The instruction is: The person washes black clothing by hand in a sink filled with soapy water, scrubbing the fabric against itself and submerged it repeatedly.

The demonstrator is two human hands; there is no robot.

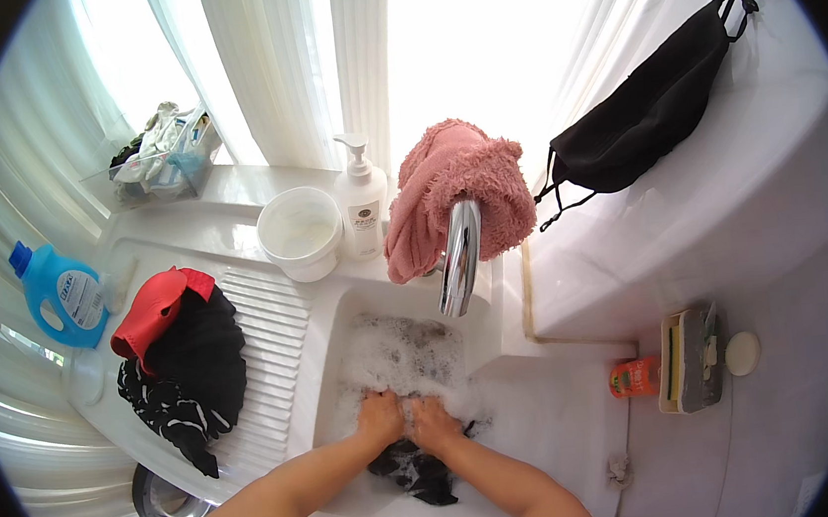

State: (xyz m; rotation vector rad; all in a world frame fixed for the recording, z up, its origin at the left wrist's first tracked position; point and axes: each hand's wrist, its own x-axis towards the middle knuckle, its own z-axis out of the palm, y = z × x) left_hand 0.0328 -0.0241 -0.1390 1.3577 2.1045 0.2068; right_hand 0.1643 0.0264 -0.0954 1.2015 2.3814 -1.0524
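Both my hands are down in a white sink basin (344,317) full of foamy water (405,351). My left hand (380,418) and my right hand (433,423) are pressed close together, fingers closed on a dark wet garment (416,470) that trails toward me over the basin's near side. A chrome tap (460,257) hangs over the foam just beyond my hands, with a pink towel (450,185) draped over its base.
On the ribbed washboard (271,357) to the left lies a pile of black and red clothes (180,361). A white bowl (300,232), pump bottle (362,202), blue detergent bottle (61,295) and clear box (157,154) stand behind. A black mask (645,117) lies on the right ledge.
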